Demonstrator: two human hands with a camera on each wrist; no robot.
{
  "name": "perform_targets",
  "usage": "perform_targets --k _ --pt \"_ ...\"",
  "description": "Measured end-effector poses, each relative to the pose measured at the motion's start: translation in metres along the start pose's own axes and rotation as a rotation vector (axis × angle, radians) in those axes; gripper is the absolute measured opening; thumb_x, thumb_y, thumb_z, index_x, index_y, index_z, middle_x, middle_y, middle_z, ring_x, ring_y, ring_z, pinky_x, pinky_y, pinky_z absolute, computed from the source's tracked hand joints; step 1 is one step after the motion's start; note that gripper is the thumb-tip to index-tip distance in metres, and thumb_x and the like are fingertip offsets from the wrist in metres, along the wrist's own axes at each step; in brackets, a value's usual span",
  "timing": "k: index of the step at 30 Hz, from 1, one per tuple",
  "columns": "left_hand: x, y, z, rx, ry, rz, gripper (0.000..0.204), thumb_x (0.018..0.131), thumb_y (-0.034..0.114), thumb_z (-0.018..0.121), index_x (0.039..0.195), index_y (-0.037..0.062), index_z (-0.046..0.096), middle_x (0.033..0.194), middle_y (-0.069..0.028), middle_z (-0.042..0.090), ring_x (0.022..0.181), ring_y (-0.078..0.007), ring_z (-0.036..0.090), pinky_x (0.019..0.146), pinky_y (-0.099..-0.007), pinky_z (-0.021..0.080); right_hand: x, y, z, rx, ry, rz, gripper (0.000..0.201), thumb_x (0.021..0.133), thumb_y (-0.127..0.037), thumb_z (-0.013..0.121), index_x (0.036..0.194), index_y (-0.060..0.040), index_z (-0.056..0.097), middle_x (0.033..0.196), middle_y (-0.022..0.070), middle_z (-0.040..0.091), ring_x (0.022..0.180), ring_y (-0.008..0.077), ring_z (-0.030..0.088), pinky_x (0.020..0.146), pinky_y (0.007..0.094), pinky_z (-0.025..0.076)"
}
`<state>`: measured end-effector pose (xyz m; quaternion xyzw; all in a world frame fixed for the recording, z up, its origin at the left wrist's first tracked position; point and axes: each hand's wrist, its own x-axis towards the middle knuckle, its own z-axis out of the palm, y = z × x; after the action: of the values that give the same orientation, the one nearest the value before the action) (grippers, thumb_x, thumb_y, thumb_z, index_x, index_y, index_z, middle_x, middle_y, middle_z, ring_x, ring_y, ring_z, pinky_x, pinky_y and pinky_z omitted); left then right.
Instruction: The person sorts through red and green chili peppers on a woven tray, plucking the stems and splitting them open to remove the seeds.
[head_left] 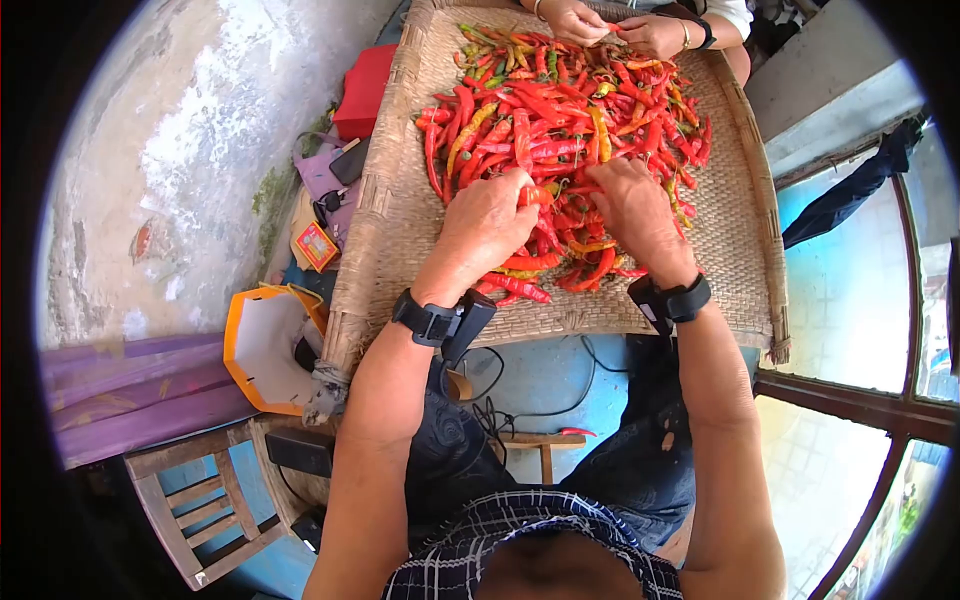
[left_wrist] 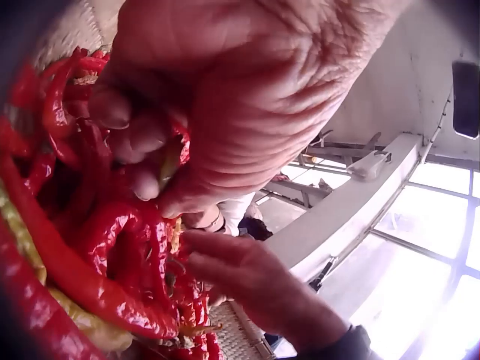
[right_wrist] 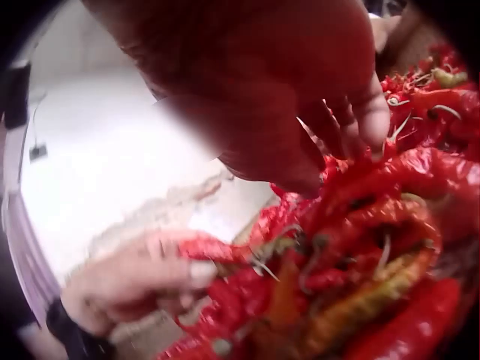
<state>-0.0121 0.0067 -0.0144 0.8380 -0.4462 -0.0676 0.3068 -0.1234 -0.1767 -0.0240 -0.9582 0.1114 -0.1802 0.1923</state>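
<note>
Red chili peppers [head_left: 545, 110], with some yellow and green ones, lie heaped on a woven tray [head_left: 735, 200]. At the near left of the heap, the left hand [head_left: 485, 225] pinches a red pepper [head_left: 532, 195]; this pepper [right_wrist: 214, 250] also shows beside the thumb of the left hand [right_wrist: 131, 277] in the right wrist view. The right hand [head_left: 640, 210] reaches into the right side of the heap, fingers lowered among peppers [right_wrist: 397, 172]. Its fingers look loosely bent in the left wrist view, where the right hand [left_wrist: 259, 281] touches the heap. Its fingertips are partly hidden.
Across the tray, another person's hands [head_left: 615, 30] hold a small red piece. An orange-edged box [head_left: 265, 350], a wooden chair [head_left: 205, 500] and a red bag [head_left: 362, 92] are at the left. Black cables [head_left: 510, 412] lie below the tray; a window [head_left: 850, 290] is at the right.
</note>
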Motion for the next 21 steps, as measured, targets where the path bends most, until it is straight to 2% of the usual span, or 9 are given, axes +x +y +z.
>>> perform_targets --k 2,3,7,10,11,16,18,19,21 --pt "0.003 -0.005 -0.004 -0.163 0.022 0.0 0.025 0.08 0.018 0.059 0.1 0.0044 0.056 0.071 -0.0168 0.06 0.068 -0.0305 0.061 0.061 -0.0391 0.047 -0.003 -0.003 -0.002 -0.258 -0.01 -0.16 0.012 0.078 -0.009 0.059 0.089 -0.0058 0.061 0.088 0.0152 0.058 0.084 0.0305 0.058 0.069 0.0376 0.05" --pt "0.003 -0.005 -0.008 -0.225 0.057 -0.012 0.021 0.082 0.016 0.055 0.099 0.0035 0.057 0.071 -0.0116 0.061 0.061 -0.0197 0.058 0.056 -0.0309 0.045 -0.002 -0.004 -0.004 -0.21 0.004 -0.15 0.011 0.076 -0.007 0.059 0.087 -0.0049 0.06 0.085 0.0144 0.057 0.085 0.0298 0.057 0.069 0.0386 0.05" --pt "0.007 -0.006 -0.022 -0.707 0.051 -0.231 0.018 0.087 0.016 0.051 0.1 0.0036 0.056 0.073 -0.0019 0.059 0.056 -0.0045 0.047 0.051 -0.0184 0.039 -0.002 -0.011 -0.02 -0.017 0.113 -0.151 0.01 0.076 -0.006 0.061 0.085 -0.003 0.059 0.081 0.0136 0.059 0.081 0.0292 0.058 0.067 0.0388 0.049" --pt "0.003 0.002 -0.028 -1.005 0.017 -0.263 0.022 0.087 0.015 0.051 0.107 0.0038 0.052 0.072 -0.0012 0.057 0.055 -0.0048 0.046 0.05 -0.019 0.039 -0.006 -0.014 -0.029 0.278 0.106 0.041 0.011 0.078 -0.009 0.062 0.087 -0.0022 0.06 0.074 0.0111 0.06 0.067 0.0238 0.059 0.06 0.0352 0.048" --pt "0.004 0.003 -0.028 -1.007 0.02 -0.261 0.022 0.087 0.015 0.051 0.107 0.0038 0.052 0.072 -0.0012 0.057 0.055 -0.0048 0.046 0.05 -0.019 0.039 -0.007 -0.016 -0.035 0.429 0.021 0.168 0.014 0.083 -0.014 0.062 0.089 -0.0015 0.061 0.066 0.005 0.059 0.055 0.013 0.055 0.054 0.0278 0.046" --pt "0.005 -0.003 -0.016 -1.195 0.074 -0.278 0.025 0.088 0.014 0.051 0.111 0.0047 0.048 0.08 -0.0046 0.057 0.057 -0.0053 0.046 0.049 -0.02 0.039 -0.003 -0.006 -0.047 0.776 -0.27 0.421 0.018 0.089 -0.018 0.058 0.092 -0.0012 0.061 0.068 -0.001 0.058 0.057 0.0046 0.052 0.052 0.0195 0.044" --pt "0.004 -0.002 -0.016 -1.241 0.08 -0.291 0.024 0.088 0.014 0.052 0.111 0.0054 0.049 0.08 -0.0037 0.055 0.057 -0.0042 0.044 0.048 -0.0183 0.038 0.007 0.006 -0.042 1.453 0.189 0.499 0.024 0.089 -0.019 0.058 0.1 0.0015 0.058 0.074 0.0018 0.06 0.061 0.0059 0.054 0.055 0.0202 0.046" --pt "0.004 -0.002 -0.016 -1.283 0.071 -0.308 0.024 0.088 0.014 0.054 0.11 0.0054 0.05 0.077 -0.0017 0.052 0.056 -0.0035 0.043 0.047 -0.0173 0.036 0.013 0.01 -0.045 1.451 0.375 0.551 0.036 0.089 -0.02 0.058 0.113 0.0052 0.052 0.082 0.0062 0.062 0.067 0.0075 0.057 0.059 0.0211 0.048" --pt "0.004 0.0 -0.017 -1.324 0.059 -0.325 0.023 0.088 0.015 0.055 0.109 0.0055 0.051 0.074 0.0002 0.05 0.055 -0.0028 0.041 0.047 -0.0162 0.035 0.011 0.006 -0.039 1.229 0.339 0.485 0.038 0.088 -0.021 0.059 0.115 0.0051 0.052 0.086 0.0076 0.062 0.069 0.0091 0.057 0.062 0.0226 0.049"
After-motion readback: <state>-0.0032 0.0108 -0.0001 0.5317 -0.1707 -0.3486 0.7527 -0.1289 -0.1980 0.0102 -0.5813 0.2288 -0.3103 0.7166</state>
